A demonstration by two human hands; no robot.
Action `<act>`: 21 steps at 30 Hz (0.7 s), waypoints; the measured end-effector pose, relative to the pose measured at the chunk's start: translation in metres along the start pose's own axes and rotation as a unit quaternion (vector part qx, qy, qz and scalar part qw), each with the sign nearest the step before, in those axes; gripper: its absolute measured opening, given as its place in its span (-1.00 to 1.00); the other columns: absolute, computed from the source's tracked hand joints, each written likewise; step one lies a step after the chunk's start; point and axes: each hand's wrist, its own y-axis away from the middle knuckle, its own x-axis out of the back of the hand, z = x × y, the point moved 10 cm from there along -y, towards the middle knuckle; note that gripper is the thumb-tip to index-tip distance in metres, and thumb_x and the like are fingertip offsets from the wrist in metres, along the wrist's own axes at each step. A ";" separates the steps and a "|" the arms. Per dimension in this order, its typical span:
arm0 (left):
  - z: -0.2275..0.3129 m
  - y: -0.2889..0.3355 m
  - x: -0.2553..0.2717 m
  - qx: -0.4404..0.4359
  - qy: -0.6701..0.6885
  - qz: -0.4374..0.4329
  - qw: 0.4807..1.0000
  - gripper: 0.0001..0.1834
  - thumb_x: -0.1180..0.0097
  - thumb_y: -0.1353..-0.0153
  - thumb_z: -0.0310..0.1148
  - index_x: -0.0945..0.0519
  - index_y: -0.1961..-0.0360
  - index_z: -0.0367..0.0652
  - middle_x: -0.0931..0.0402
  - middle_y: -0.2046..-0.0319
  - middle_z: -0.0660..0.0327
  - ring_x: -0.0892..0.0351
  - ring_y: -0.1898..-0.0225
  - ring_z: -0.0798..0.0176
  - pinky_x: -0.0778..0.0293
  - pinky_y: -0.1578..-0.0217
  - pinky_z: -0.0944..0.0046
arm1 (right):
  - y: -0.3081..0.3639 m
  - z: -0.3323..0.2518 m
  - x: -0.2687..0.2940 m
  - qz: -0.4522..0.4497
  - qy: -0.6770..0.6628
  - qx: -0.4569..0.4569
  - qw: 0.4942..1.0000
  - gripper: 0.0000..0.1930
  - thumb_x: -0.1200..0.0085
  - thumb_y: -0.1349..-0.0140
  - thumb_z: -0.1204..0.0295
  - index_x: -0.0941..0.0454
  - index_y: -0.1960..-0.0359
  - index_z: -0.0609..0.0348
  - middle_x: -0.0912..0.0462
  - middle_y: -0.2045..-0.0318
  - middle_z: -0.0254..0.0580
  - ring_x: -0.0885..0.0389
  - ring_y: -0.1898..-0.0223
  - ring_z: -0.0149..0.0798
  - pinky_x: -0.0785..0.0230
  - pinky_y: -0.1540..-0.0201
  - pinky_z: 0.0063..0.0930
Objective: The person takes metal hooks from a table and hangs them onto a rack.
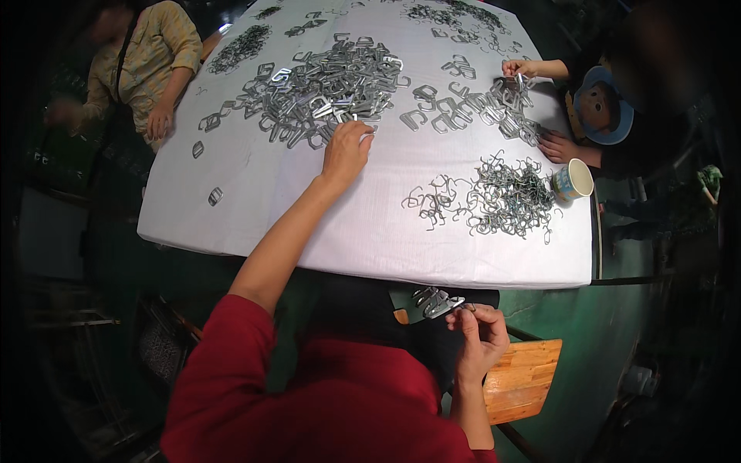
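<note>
My left hand [347,154] reaches across the white table to the near edge of a large heap of silvery metal buckles [316,89]. Its fingers are bent together among the pieces, and what lies between the fingertips is hidden. Below the table edge, over my lap, my right hand [482,336] is closed in a pinch. A small cluster of linked metal buckles [436,302] sticks out to the left from its thumb and fingers. On the table's near right lies a tangled pile of small bent wire hooks [509,197].
A paper cup [573,180] stands at the table's right edge. Another person's hands [559,147] handle buckles there; a person in a patterned shirt [158,54] is at the left. More hooks [241,49] lie far left. A wooden stool [525,378] stands beside me.
</note>
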 end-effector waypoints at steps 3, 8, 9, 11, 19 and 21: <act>-0.034 -0.045 -0.006 0.010 -0.057 0.033 0.998 -0.76 -0.11 -0.09 -0.43 -0.58 0.20 -0.27 -0.48 0.13 0.02 -0.40 0.05 -0.01 -0.32 -0.02 0.13 | 0.001 0.002 0.002 0.009 0.009 0.000 1.000 -0.93 -0.08 -0.14 0.68 -0.45 0.38 0.33 -0.52 0.42 -0.11 -0.58 0.47 -0.33 -0.50 0.42 -0.55; -0.043 -0.090 -0.045 -0.054 -0.131 -0.091 0.986 -0.60 -0.05 -0.01 -0.51 -0.51 0.04 -0.20 -0.38 -0.06 0.11 -0.27 -0.12 0.00 -0.28 -0.07 0.04 | 0.001 0.000 0.006 0.021 0.031 -0.002 0.999 -0.93 -0.07 -0.14 0.69 -0.45 0.37 0.33 -0.53 0.43 -0.10 -0.58 0.47 -0.33 -0.50 0.42 -0.55; -0.027 -0.091 -0.068 -0.048 -0.157 -0.197 0.966 -0.52 0.01 0.05 -0.60 -0.50 0.01 -0.14 -0.33 -0.12 0.18 -0.23 -0.17 0.02 -0.25 -0.11 0.00 | 0.001 0.000 0.014 0.033 0.033 -0.001 0.999 -0.93 -0.07 -0.14 0.69 -0.45 0.37 0.33 -0.53 0.43 -0.10 -0.59 0.47 -0.32 -0.50 0.42 -0.55; -0.044 -0.082 -0.054 -0.062 -0.240 -0.204 0.947 -0.55 -0.02 0.03 -0.58 -0.51 0.02 -0.11 -0.31 -0.14 0.20 -0.24 -0.17 0.06 -0.28 -0.10 0.04 | 0.001 0.002 0.007 0.008 0.023 0.006 1.000 -0.93 -0.08 -0.13 0.69 -0.46 0.36 0.34 -0.54 0.42 -0.08 -0.59 0.46 -0.32 -0.50 0.42 -0.55; -0.030 -0.087 -0.043 -0.092 -0.185 -0.241 0.948 -0.80 -0.18 0.04 -0.43 -0.56 0.32 -0.17 -0.51 0.28 0.14 -0.49 0.14 0.02 -0.46 0.15 0.10 | 0.002 0.011 0.006 -0.016 0.032 0.006 0.999 -0.92 -0.08 -0.15 0.65 -0.44 0.35 0.33 -0.56 0.41 -0.08 -0.62 0.47 -0.27 -0.52 0.46 -0.51; -0.025 -0.090 -0.030 -0.054 -0.145 -0.217 0.964 -0.80 -0.18 0.04 -0.42 -0.56 0.32 -0.17 -0.52 0.30 0.14 -0.49 0.15 0.02 -0.46 0.15 0.10 | 0.003 0.012 0.008 -0.016 0.027 0.010 0.999 -0.92 -0.08 -0.15 0.64 -0.44 0.35 0.34 -0.56 0.41 -0.08 -0.62 0.46 -0.26 -0.53 0.46 -0.51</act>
